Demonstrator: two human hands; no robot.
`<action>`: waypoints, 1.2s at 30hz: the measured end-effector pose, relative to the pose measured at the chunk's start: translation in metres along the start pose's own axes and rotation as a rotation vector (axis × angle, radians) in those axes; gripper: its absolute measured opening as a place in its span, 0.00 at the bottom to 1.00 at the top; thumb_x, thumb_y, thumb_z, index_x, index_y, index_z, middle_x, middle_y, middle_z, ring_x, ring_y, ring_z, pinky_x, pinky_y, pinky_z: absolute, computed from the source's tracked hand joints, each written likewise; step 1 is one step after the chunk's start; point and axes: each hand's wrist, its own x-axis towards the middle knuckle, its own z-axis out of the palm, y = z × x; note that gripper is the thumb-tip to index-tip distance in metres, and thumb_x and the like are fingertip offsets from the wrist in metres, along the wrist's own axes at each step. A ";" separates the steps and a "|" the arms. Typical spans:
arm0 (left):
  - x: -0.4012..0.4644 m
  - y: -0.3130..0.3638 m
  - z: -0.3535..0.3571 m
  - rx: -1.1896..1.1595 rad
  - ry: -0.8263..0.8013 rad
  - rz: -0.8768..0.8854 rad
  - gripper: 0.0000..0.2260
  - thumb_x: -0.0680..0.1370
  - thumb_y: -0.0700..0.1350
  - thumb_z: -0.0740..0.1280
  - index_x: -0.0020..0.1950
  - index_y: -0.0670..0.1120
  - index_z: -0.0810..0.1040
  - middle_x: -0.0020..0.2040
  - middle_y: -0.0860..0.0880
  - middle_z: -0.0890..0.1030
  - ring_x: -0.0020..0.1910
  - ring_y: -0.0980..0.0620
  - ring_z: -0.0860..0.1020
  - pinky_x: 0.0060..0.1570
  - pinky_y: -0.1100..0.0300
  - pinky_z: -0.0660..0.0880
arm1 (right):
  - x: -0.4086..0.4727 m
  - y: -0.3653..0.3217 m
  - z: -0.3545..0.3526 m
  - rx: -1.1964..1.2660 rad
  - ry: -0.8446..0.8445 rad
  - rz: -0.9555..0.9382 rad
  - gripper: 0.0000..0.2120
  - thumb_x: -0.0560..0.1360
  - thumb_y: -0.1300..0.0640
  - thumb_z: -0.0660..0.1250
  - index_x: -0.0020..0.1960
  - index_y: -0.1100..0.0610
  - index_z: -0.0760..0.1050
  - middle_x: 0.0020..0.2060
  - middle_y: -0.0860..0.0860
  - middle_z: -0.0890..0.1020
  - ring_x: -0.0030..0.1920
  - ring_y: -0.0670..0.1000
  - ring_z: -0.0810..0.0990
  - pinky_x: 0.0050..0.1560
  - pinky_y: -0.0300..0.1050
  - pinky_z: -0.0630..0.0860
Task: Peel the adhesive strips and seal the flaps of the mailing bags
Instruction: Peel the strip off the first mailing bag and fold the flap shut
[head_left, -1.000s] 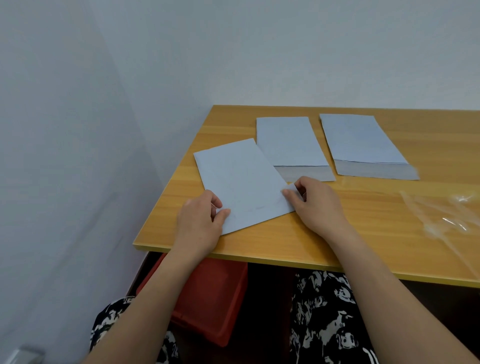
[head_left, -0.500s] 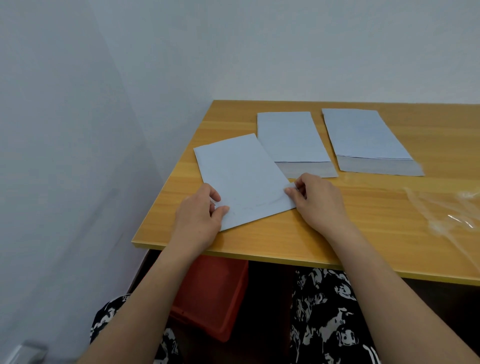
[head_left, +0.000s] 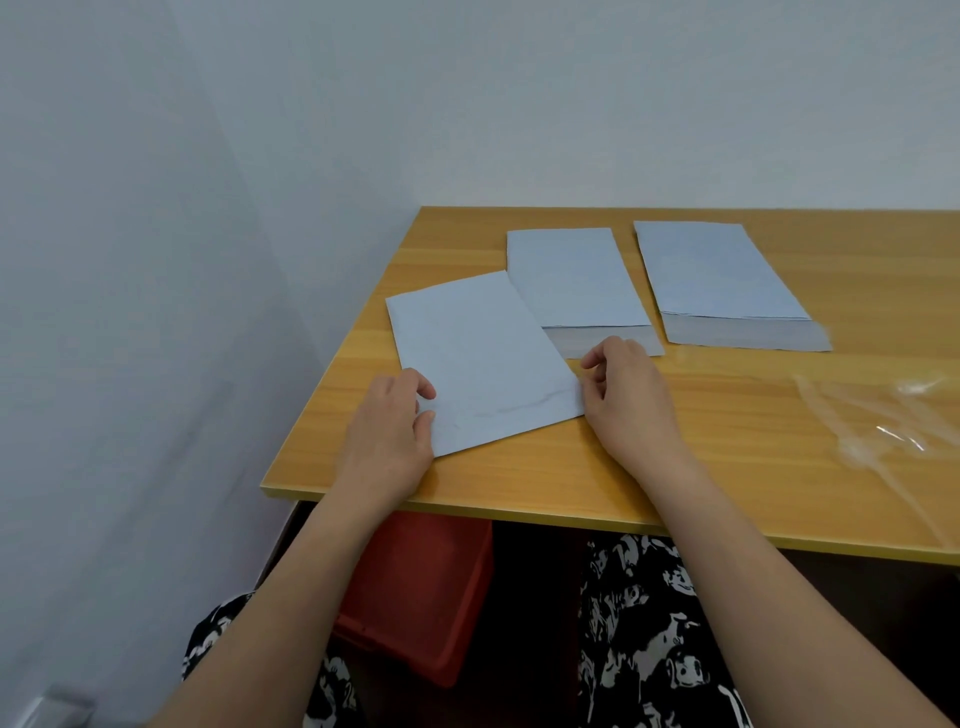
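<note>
Pinching near mailing bag (head_left: 483, 364) at both lower corners: left hand (head_left: 387, 436) gripping left corner between thumb and fingers, right hand (head_left: 631, 400) nipping right edge, fingers curled narrow. Bag lying flat, angled, at wooden table (head_left: 675, 467) front-left. Two more bags (head_left: 574, 278) (head_left: 714, 275) lying behind, flaps showing open. Clear peeled film (head_left: 883, 426) lying right. Red bin (head_left: 415, 592) sitting under table; contents hidden.

Three pale blue mailing bags lie flat around the frame's centre. The near bag (head_left: 480, 358) sits skewed, its flap folded shut. The middle bag (head_left: 574, 278) and the right bag (head_left: 714, 273) lie upper right, each showing an open grey flap at its near end.
</note>
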 end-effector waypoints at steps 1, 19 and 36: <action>0.000 -0.001 0.000 -0.019 0.021 0.002 0.07 0.78 0.38 0.62 0.53 0.48 0.72 0.48 0.50 0.70 0.42 0.53 0.71 0.44 0.63 0.69 | 0.000 0.000 0.001 -0.004 0.006 -0.002 0.06 0.77 0.62 0.61 0.53 0.56 0.73 0.49 0.51 0.75 0.42 0.50 0.75 0.43 0.48 0.76; -0.044 -0.027 -0.013 0.090 0.014 0.384 0.20 0.78 0.47 0.56 0.62 0.38 0.78 0.64 0.43 0.77 0.65 0.49 0.74 0.65 0.54 0.67 | -0.064 -0.059 0.027 -0.059 -0.410 -0.626 0.24 0.81 0.52 0.52 0.76 0.56 0.60 0.76 0.49 0.59 0.77 0.45 0.53 0.76 0.42 0.47; -0.045 -0.022 -0.010 0.201 0.037 0.329 0.19 0.76 0.47 0.57 0.55 0.38 0.82 0.55 0.43 0.83 0.61 0.46 0.77 0.68 0.56 0.62 | -0.063 -0.057 0.025 -0.231 -0.491 -0.556 0.38 0.74 0.38 0.35 0.78 0.55 0.50 0.78 0.49 0.50 0.77 0.44 0.46 0.77 0.43 0.46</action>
